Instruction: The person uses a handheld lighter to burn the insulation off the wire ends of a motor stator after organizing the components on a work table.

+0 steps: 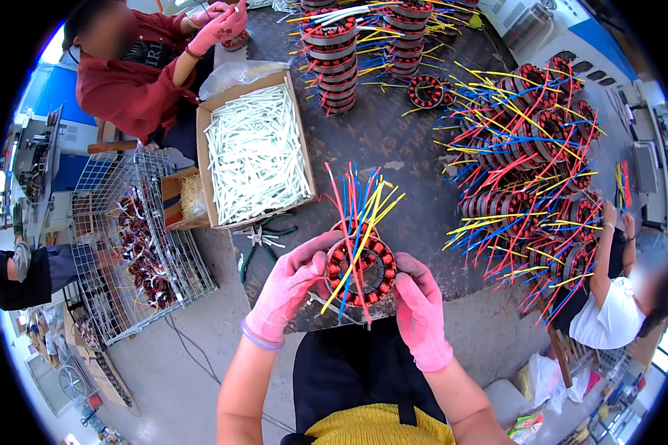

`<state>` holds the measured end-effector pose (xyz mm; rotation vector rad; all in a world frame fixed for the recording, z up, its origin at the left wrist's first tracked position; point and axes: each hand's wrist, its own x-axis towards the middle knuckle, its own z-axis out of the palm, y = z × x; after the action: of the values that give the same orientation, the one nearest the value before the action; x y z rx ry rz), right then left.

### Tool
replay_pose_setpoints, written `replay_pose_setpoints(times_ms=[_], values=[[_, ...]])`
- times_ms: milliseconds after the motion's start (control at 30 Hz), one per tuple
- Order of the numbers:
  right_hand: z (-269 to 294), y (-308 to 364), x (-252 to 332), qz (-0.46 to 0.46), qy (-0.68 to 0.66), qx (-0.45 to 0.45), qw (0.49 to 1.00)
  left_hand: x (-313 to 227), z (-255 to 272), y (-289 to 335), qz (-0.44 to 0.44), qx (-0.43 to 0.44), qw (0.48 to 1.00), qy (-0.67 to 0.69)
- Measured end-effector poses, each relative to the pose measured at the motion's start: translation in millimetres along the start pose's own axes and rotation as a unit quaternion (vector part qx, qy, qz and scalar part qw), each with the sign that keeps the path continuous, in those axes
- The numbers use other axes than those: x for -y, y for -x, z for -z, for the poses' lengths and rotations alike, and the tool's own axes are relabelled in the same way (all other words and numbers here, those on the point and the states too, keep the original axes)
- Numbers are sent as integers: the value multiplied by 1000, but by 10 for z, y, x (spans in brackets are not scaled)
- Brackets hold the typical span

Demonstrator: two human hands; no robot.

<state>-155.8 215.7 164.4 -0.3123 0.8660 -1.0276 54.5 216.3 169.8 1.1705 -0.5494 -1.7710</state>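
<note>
Between my two pink-gloved hands is a motor stator, a ring with red-brown copper windings (379, 291), above the table's near edge. My left hand (283, 285) is closed on the ring's left rim, with its thumb by the windings. On the opposite rim, my right hand (421, 315) grips with the thumb in front, and its other fingers are partly hidden behind. Red, blue and yellow lead wires (364, 196) fan out past the ring's far side, and some cross its face toward me. Left of my left hand lie green-handled pliers (257, 237) on the dark table (393, 159).
A cardboard box (301, 122) of white sleeves stands at left, beside a wire cart (100, 182) holding more wound parts. Stator stacks (332, 70) rise at the back; wired stators (545, 126) crowd the right. Co-workers sit at far left (119, 89) and right (608, 311).
</note>
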Motion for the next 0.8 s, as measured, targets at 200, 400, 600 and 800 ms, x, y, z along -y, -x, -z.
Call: replay_pose_setpoints(times_ms=[200, 400, 600, 800], values=[[120, -107, -126, 19, 51, 9, 998, 158, 166, 11, -3, -49, 998, -35], [142, -132, -158, 43, 107, -14, 993, 151, 189, 19, 7, -69, 994, -84], [168, -135, -194, 74, 164, -16, 983, 78, 212, -39, 9, -69, 990, -123], [55, -152, -202, 129, 198, -16, 971, -97, 138, -8, -3, -55, 981, -185]])
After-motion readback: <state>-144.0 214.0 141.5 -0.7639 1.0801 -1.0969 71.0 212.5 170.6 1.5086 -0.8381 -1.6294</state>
